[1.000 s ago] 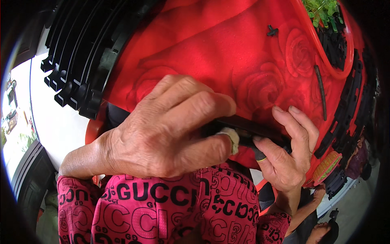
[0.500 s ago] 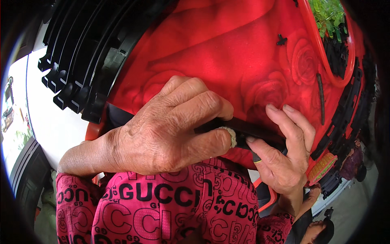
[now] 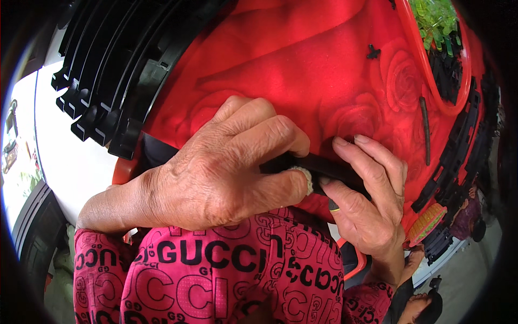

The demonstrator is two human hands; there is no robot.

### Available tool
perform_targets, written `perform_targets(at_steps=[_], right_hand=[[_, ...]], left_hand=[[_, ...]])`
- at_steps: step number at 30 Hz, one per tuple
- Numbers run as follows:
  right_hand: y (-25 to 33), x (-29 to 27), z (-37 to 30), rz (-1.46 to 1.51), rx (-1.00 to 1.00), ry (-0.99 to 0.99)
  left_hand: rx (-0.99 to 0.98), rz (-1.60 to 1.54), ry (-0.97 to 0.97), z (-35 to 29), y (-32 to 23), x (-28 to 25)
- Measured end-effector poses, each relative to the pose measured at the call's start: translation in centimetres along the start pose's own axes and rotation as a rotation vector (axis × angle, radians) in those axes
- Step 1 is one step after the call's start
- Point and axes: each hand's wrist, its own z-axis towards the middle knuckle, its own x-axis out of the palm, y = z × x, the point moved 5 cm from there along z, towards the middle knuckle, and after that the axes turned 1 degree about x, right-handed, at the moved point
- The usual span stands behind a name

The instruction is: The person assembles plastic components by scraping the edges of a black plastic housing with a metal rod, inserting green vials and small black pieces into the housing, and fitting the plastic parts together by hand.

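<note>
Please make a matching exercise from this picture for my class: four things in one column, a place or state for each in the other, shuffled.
1. left hand
2. black strips
3. stick
4. green pieces

A. inside the red rim, top right
B. side by side, upper left
C. holding a dark part
D. lying on red cloth, right

Pairs: 1-C, 2-B, 3-D, 4-A

This looks like a small hand-assembly workshop, perhaps set up in a home; which of the two cannot be told. Long, black, channel-shaped plastic strips (image 3: 108,81) lie stacked alike beside a red, rose-printed cloth (image 3: 302,48). A red-rimmed plastic basket (image 3: 452,108) holds many small green pieces (image 3: 434,21), and notched black plastic parts (image 3: 456,146) are heaped at the right, near another person (image 3: 465,220).
</note>
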Motion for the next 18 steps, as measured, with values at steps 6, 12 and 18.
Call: perform_targets(at_steps=[6,12,18], right_hand=[[-0.1,0.4,-1.1,0.051,0.015,-0.044],[-0.2,-0.9,0.4,0.152,0.062,0.030],[-0.5,-1.6,0.1,0.396,0.260,-0.016]], left_hand=[[-0.009,0.011,-0.037,-0.2,-0.5,0.5],[0.032,0.043,-0.031,-0.3,-0.2,0.3],[0.077,0.037,-0.061,-0.5,-0.3,0.6]])
